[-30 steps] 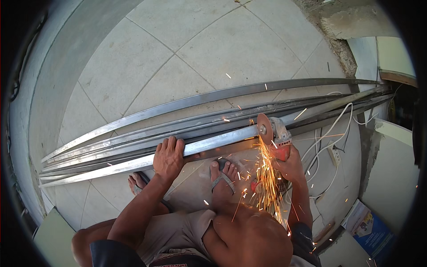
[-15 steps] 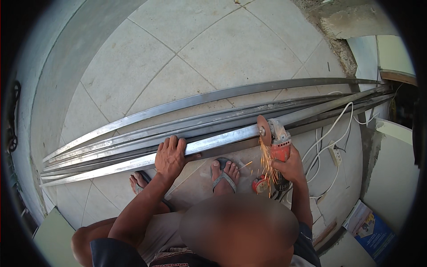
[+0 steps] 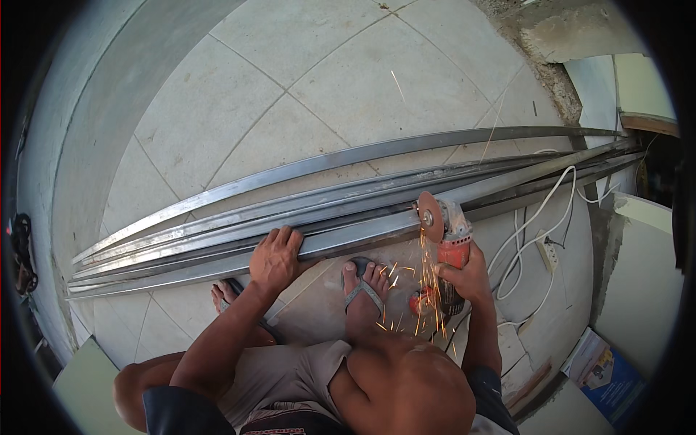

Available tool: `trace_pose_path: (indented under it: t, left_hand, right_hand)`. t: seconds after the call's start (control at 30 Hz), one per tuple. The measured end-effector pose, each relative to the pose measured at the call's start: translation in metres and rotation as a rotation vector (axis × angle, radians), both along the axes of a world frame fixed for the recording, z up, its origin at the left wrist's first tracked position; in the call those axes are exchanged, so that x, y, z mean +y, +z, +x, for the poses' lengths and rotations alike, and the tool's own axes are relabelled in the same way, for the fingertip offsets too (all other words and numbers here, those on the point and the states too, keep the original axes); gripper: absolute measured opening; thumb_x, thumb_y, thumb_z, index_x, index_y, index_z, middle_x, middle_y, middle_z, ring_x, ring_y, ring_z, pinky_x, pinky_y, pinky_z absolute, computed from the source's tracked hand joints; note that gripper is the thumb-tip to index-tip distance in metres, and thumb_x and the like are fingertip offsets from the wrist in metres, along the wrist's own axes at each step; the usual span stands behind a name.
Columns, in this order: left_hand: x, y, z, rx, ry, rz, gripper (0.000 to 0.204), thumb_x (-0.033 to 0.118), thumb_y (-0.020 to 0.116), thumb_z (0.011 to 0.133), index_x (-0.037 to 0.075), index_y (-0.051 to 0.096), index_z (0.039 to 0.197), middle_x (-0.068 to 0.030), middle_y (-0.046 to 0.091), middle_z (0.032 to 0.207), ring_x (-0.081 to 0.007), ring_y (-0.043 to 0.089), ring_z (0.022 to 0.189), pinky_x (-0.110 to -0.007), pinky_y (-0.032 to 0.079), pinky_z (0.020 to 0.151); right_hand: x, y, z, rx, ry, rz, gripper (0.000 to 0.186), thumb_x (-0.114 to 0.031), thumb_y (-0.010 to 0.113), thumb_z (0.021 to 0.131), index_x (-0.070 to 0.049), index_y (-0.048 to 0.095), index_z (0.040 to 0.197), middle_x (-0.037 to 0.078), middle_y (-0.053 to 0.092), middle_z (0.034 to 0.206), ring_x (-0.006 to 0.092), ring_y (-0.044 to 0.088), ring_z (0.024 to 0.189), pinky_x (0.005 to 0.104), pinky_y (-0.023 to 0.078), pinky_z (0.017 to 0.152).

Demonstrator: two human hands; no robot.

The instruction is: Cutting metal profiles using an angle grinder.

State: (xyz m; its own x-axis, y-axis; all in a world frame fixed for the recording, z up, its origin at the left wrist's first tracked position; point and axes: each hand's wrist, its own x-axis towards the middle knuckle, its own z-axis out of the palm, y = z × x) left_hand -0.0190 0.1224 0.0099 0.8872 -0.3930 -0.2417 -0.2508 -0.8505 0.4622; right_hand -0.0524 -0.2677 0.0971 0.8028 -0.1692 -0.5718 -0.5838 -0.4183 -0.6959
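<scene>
Stretching over the tiled floor (image 3: 196,87) from beside the pale wall (image 3: 94,138), long flat-sided metal bars (image 3: 326,199) are running toward the right, the nearest bar (image 3: 355,230) lying in front of the person's feet. The left hand (image 3: 275,255) is grasping that bar, its fingers curling over the far side and its thumb lying along the near one. To the right of the right foot (image 3: 361,304), which is wearing a flip-flop, a small red object (image 3: 417,301) is sitting partly behind orange sparks (image 3: 426,264). These are streaming down from the cutting disc (image 3: 428,206) of a red angle grinder (image 3: 454,254), the disc meeting the nearest bar. The right hand (image 3: 470,277) is clasping the grinder's body, the thumb pressing its left side and the other fingers mostly hiding from view. Farther right, a white cable (image 3: 545,204) is looping around a power strip (image 3: 548,254), and a blue printed poster (image 3: 616,388) is lying below
</scene>
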Motion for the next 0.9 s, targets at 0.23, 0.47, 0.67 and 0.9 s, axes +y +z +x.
trace_pose_path:
  t: [0.23, 0.47, 0.67, 0.9]
  left_hand:
    - [0.001, 0.002, -0.007, 0.0, -0.034, -0.023, 0.051, 0.037, 0.088, 0.072, 0.009, 0.059, 0.102, -0.0112, 0.063, 0.101, -0.033, 0.067, 0.099, -0.044, 0.056, 0.08]
    - [0.003, 0.006, 0.0, 0.045, 0.0, 0.025, 0.049, 0.034, 0.088, 0.071, 0.009, 0.057, 0.099, -0.0111, 0.067, 0.093, -0.0349, 0.071, 0.089, -0.045, 0.056, 0.075]
    - [0.006, 0.009, 0.0, 0.036, 0.019, 0.025, 0.048, 0.035, 0.087, 0.073, 0.008, 0.057, 0.099, -0.014, 0.071, 0.093, -0.0357, 0.072, 0.085, -0.046, 0.057, 0.071]
    - [0.005, 0.006, -0.005, 0.044, 0.038, 0.057, 0.049, 0.038, 0.088, 0.072, 0.008, 0.057, 0.095, -0.0137, 0.071, 0.088, -0.036, 0.072, 0.083, -0.045, 0.057, 0.07]
  right_hand:
    - [-0.005, 0.008, -0.008, -0.016, -0.024, 0.005, 0.059, -0.013, 0.084, 0.071, 0.0, 0.059, 0.123, 0.006, 0.067, 0.104, 0.0156, 0.065, 0.091, 0.0337, 0.054, 0.087]
    - [-0.01, 0.011, -0.022, 0.011, -0.017, 0.004, 0.071, -0.015, 0.088, 0.069, -0.001, 0.058, 0.132, 0.011, 0.07, 0.116, 0.021, 0.067, 0.105, 0.0373, 0.054, 0.096]
    - [-0.006, 0.004, -0.032, -0.006, 0.005, -0.003, 0.074, -0.015, 0.089, 0.068, -0.001, 0.057, 0.133, 0.013, 0.07, 0.119, 0.0238, 0.068, 0.109, 0.0379, 0.053, 0.097]
    - [-0.001, -0.006, -0.04, -0.026, 0.018, -0.038, 0.073, -0.016, 0.089, 0.069, 0.0, 0.056, 0.132, 0.015, 0.07, 0.12, 0.0262, 0.069, 0.11, 0.0387, 0.054, 0.097]
